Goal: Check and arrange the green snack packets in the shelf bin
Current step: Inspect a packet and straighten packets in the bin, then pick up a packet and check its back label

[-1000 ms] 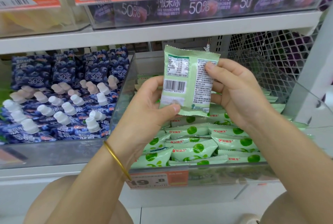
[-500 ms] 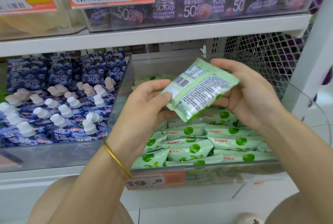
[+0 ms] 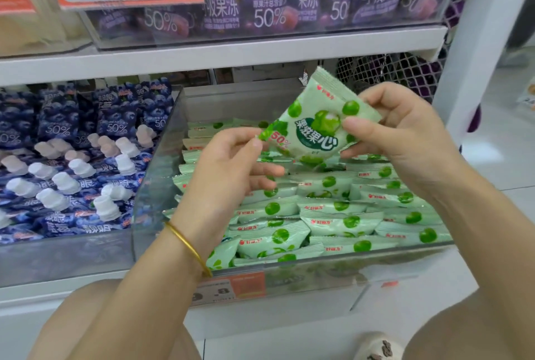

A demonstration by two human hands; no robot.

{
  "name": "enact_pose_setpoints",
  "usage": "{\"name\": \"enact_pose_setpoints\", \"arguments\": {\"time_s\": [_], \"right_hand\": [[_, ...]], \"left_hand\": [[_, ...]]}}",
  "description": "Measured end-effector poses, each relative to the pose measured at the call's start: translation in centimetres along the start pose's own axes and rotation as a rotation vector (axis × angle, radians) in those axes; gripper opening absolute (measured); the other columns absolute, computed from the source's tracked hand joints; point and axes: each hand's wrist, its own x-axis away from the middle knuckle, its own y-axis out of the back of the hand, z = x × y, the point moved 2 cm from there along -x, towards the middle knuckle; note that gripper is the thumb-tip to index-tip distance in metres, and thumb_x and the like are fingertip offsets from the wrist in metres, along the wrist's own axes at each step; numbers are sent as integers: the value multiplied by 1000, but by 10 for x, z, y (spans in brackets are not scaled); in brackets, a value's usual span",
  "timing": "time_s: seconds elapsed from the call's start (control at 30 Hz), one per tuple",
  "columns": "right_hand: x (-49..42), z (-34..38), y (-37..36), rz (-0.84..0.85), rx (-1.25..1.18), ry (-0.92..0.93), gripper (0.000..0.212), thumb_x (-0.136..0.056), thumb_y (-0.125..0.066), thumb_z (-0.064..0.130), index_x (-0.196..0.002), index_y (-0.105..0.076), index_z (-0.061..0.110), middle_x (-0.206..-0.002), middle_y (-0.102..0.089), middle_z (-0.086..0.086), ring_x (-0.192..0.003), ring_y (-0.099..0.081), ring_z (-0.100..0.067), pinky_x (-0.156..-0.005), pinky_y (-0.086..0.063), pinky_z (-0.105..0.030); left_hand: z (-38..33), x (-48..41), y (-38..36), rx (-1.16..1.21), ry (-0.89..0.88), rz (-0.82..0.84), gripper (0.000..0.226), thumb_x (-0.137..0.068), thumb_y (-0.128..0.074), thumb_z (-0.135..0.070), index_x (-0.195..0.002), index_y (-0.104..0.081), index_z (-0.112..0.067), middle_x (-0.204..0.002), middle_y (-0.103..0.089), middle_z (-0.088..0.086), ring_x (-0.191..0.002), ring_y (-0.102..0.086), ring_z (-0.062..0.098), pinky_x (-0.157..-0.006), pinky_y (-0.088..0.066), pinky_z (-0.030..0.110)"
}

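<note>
The left hand (image 3: 228, 168) and right hand (image 3: 405, 139) each pinched an opposite corner of one packet (image 3: 315, 128), holding it front-up above the bin's (image 3: 157, 186) middle, apparently to check its print.

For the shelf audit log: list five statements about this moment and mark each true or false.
1. The right hand pinches the held packet. True.
2. The held packet shows its barcode side to the camera. False: its printed front, with green fruit, faces the camera.
3. The left hand has a gold bangle at its wrist. True.
4. The clear bin under the hands holds blue pouches. False: it holds green packets; the blue pouches lie in the compartment to its left.
5. The held packet lies flat among the others. False: it is held tilted above them.
</note>
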Motion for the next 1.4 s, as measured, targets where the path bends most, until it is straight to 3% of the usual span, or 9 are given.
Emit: {"name": "enact_pose_setpoints", "arguments": {"time_s": [0.27, 0.37, 0.53, 0.77, 1.0, 1.17, 1.23, 1.3, 1.4], "right_hand": [[2, -3, 17, 27, 222, -38, 21, -86, -63, 2, -89, -57, 22, -81, -65, -3, -70, -64, -15, -53, -54, -25], [3, -7, 16, 79, 352, -60, 19, -86, -63, 3, -89, -58, 22, -89, -65, -14, -67, -62, -19, -55, -55, -27], [4, 0, 25, 115, 384, -66, 15, -87, -62, 3, -91, -60, 17, -96, -65, -9, -69, -64, -17, -57, -56, -24], [2, -3, 26, 124, 434, -91, 14, -87, -62, 3, -91, -58, 16, -97, -65, -10, -75, -67, -23, -59, -58, -30], [0, -4, 27, 107, 566, -72, 15, -87, -63, 5, -90, -57, 19, -90, -63, -1, -68, -64, -7, -56, -57, -25], [-2, -4, 28, 133, 546, -82, 21, -87, -62, 3, -87, -57, 23, -91, -63, -5, -72, -64, -16, -57, -56, -27], [-2, -4, 26, 140, 577, -69, 20, -88, -62, 2, -88, -57, 22, -89, -63, -3, -70, -63, -16, -56, -55, -27], [-3, -5, 26, 141, 617, -57, 18, -88, -61, 4, -92, -58, 21, -88, -62, -1, -69, -61, -16, -56, -55, -28], [-3, -4, 26, 163, 652, -47, 15, -88, -61, 7, -96, -58, 19, -93, -62, -2, -68, -59, -14, -57, -55, -29]], "left_hand": [[2, 4, -5, -358, -122, 31, 20, -90, -55, -6, -99, -59, -23, -99, -64, -6, -66, -62, 6, -60, -51, 23], [3, 4, -6, -404, -102, 29, 20, -90, -56, -11, -100, -59, -27, -85, -68, -5, -56, -58, 2, -58, -49, 22], [4, 4, -6, -427, -101, 44, 20, -90, -56, -11, -101, -59, -28, -81, -68, -2, -53, -56, -2, -52, -44, 9], [4, 4, -6, -470, -105, 56, 21, -89, -58, -13, -97, -59, -32, -85, -69, 4, -56, -58, -1, -56, -46, 16], [5, 5, -7, -507, -104, 74, 20, -88, -60, -17, -93, -58, -37, -90, -69, 4, -68, -62, 8, -53, -45, 13], [3, 5, -9, -521, -109, 65, 19, -88, -61, -17, -96, -58, -34, -87, -70, 12, -75, -63, 31, -58, -49, 32], [3, 6, -9, -544, -114, 71, 20, -88, -61, -15, -101, -59, -31, -78, -70, 7, -62, -60, 24, -51, -46, 33], [4, 7, -9, -581, -121, 110, 22, -89, -59, -14, -107, -58, -27, -75, -70, 2, -43, -49, 1, -37, -37, 22], [6, 10, -12, -644, -141, 169, 29, -90, -56, -9, -115, -56, -22, -95, -67, -2, -35, -44, -9, -35, -27, 6]]}}
